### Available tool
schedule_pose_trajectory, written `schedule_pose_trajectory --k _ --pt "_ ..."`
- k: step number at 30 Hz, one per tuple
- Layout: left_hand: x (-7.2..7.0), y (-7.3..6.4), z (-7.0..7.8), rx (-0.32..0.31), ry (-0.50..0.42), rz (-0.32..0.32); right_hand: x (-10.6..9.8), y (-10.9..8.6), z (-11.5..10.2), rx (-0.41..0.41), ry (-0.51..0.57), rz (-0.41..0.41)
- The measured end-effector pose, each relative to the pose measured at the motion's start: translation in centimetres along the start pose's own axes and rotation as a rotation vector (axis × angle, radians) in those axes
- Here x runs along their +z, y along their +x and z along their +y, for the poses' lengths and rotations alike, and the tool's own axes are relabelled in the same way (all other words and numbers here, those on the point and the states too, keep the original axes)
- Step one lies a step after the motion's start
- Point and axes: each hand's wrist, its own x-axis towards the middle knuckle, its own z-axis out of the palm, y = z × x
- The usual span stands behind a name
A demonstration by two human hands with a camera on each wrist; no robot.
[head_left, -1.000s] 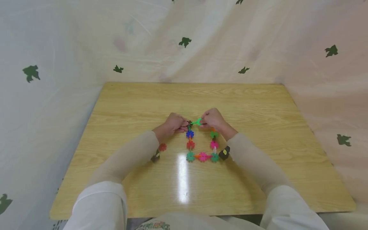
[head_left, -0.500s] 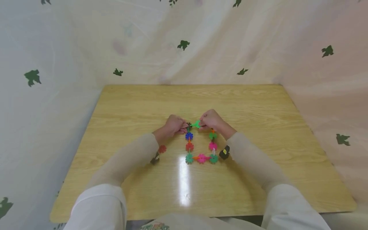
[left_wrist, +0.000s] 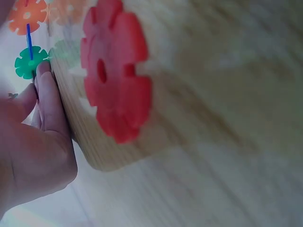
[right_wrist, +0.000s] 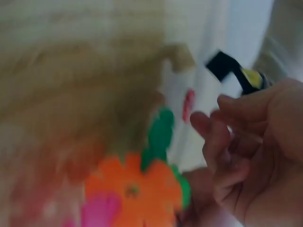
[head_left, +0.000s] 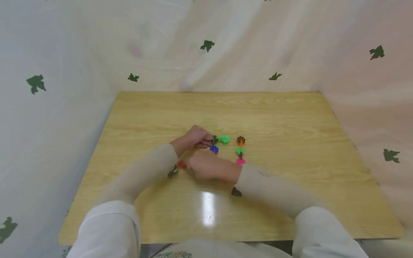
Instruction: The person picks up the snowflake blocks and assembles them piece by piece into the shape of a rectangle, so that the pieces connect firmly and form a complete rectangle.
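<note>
A chain of notched interlocking plastic discs lies on the table. In the head view my left hand (head_left: pixel 196 137) pinches the dark brown disc (head_left: pixel 214 138) at its far left corner, joined to a light green disc (head_left: pixel 225 139) and a blue disc (head_left: pixel 214 149). A loose red disc (left_wrist: pixel 116 71) lies beside my left forearm. Blurred in the head view, my right hand (head_left: pixel 206 165) reaches across the chain, fingertips right by that red disc. Its fingers are loosely bent and hold nothing in the right wrist view. The chain's near left part is hidden under it.
The chain's right side has another brown disc (head_left: pixel 241 139), a green disc (head_left: pixel 240 151) and a pink disc (head_left: pixel 240 161), with a gap between the light green and brown discs. The wooden table (head_left: pixel 277 118) ends at a patterned cloth (head_left: pixel 238 43) behind.
My right hand has let go of the light green disc and swung left and nearer to me, over the chain to the red disc. My left hand keeps its hold at the far left corner.
</note>
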Motion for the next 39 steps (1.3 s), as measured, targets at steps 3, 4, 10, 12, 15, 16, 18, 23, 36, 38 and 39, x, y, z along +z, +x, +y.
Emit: schedule_pose_trajectory --k 3,4,10,12,15,16,18,23,36,38,39 --pt "0.1 -0.1 0.1 -0.039 -0.062 -0.026 1.2 1.0 -0.8 0.017 -0.010 0.024" --pt "0.1 -0.1 0.1 -0.039 -0.068 -0.024 1.5 1.3 -0.9 0.038 -0.002 0.035" --pt "-0.2 -0.3 0.1 -0.034 -0.058 -0.001 2.0 2.1 -1.3 0.062 0.020 0.041" --pt "-0.3 -0.3 0.1 -0.035 -0.053 -0.002 2.0 2.1 -1.7 0.058 0.012 0.016" --pt "-0.3 -0.2 0.2 -0.039 -0.043 -0.015 2.3 2.0 -2.4 0.046 -0.025 -0.030" --pt "-0.3 -0.1 0.3 -0.040 -0.043 -0.019 2.3 2.0 -2.6 0.044 -0.039 -0.041" --pt "-0.3 0.0 0.3 -0.044 -0.043 -0.022 2.5 2.0 -3.0 0.045 -0.078 -0.054" --pt "0.1 -0.1 0.3 -0.047 -0.029 -0.010 2.7 1.7 -2.9 0.067 -0.036 -0.081" --pt "0.5 -0.4 -0.3 0.064 0.006 0.034 -4.9 -5.1 7.3 0.431 0.432 0.317" --pt "0.5 -0.3 -0.4 0.039 -0.023 0.019 -5.0 -6.0 9.4 0.486 0.379 0.337" --pt "0.4 -0.3 -0.5 0.035 -0.028 0.014 -5.0 -6.3 10.2 0.514 0.362 0.332"
